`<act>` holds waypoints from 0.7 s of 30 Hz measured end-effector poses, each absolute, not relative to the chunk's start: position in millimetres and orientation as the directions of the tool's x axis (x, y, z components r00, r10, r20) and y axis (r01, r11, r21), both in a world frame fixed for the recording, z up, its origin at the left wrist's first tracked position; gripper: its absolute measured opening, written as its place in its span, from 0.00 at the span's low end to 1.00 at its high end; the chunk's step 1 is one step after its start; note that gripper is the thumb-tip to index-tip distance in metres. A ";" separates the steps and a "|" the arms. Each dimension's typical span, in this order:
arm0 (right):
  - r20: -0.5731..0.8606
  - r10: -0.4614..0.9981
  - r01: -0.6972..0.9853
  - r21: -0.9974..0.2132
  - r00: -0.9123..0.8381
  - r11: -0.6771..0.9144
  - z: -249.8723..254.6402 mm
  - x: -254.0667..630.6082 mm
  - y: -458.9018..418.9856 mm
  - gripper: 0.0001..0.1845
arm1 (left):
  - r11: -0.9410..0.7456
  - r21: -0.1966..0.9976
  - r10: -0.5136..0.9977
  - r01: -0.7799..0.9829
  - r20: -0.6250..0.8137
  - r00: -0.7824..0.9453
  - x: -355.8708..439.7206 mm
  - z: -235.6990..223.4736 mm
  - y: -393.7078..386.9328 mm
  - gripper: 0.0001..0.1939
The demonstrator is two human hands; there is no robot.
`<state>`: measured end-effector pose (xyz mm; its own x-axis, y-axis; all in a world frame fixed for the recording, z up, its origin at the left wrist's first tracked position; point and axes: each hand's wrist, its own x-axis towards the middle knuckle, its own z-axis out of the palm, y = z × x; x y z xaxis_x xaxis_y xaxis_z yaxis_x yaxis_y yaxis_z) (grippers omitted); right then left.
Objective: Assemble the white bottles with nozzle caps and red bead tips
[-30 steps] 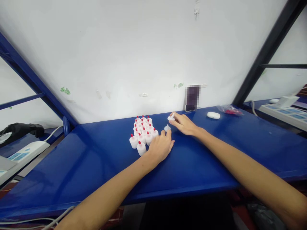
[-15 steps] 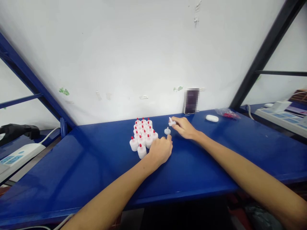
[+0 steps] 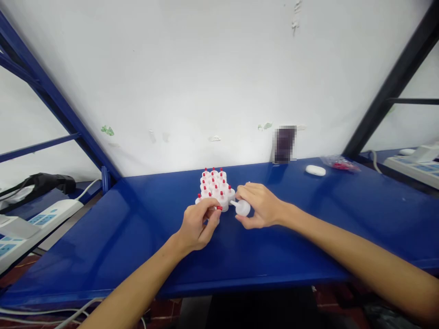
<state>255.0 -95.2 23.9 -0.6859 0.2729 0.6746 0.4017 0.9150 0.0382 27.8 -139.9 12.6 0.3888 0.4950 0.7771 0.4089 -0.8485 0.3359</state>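
My left hand (image 3: 200, 224) is closed, with a small red cap (image 3: 219, 208) pinched between thumb and fingertips. In my right hand (image 3: 258, 205) is a small white bottle (image 3: 243, 208), tilted so that its slim uncapped nozzle points left toward the cap. A short gap separates nozzle and cap. Just behind my left hand, several white bottles with red caps (image 3: 215, 188) stand upright in a tight cluster. My left fingers partly cover the front of that group.
A blue table (image 3: 154, 205) runs along the white wall. A dark pixelated rectangle (image 3: 284, 144) leans on the wall. To its right lie a white oval case (image 3: 315, 170) and a clear bag with red pieces (image 3: 341, 164). A power strip (image 3: 44, 217) is at far left.
My left hand has moved left and now pinches a red cap. My right hand has come nearer and lower, its bottle turned with the nozzle leftward. The view has shifted slightly.
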 end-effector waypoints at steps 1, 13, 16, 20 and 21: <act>0.656 0.277 0.398 0.040 -0.703 0.916 24.0 253.0 -97.4 0.11 | -0.848 0.337 0.500 0.410 0.766 0.404 27.5 12.0 -139.4 0.04; 0.470 0.357 0.437 0.069 -0.807 0.897 20.0 256.1 -97.9 0.14 | -0.865 0.276 0.467 0.419 0.749 0.470 31.6 4.5 -138.5 0.06; 0.466 0.351 0.432 0.077 -0.812 0.898 20.0 255.0 -99.7 0.14 | -0.892 0.216 0.404 0.398 0.776 0.484 34.3 4.9 -138.0 0.05; 0.493 0.313 0.401 0.080 -0.812 0.913 20.8 253.3 -101.9 0.13 | -0.892 0.198 0.384 0.407 0.808 0.447 34.5 4.2 -136.1 0.05; 0.499 0.303 0.392 0.083 -0.812 0.916 20.7 253.2 -101.8 0.13 | -0.891 0.189 0.380 0.413 0.808 0.450 34.1 3.8 -135.7 0.05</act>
<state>253.2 -101.8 20.7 -0.8119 0.3027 0.4991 0.3924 0.9161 0.0828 34.1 -135.7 3.8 0.4499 0.3799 0.8082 0.4133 -0.8908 0.1887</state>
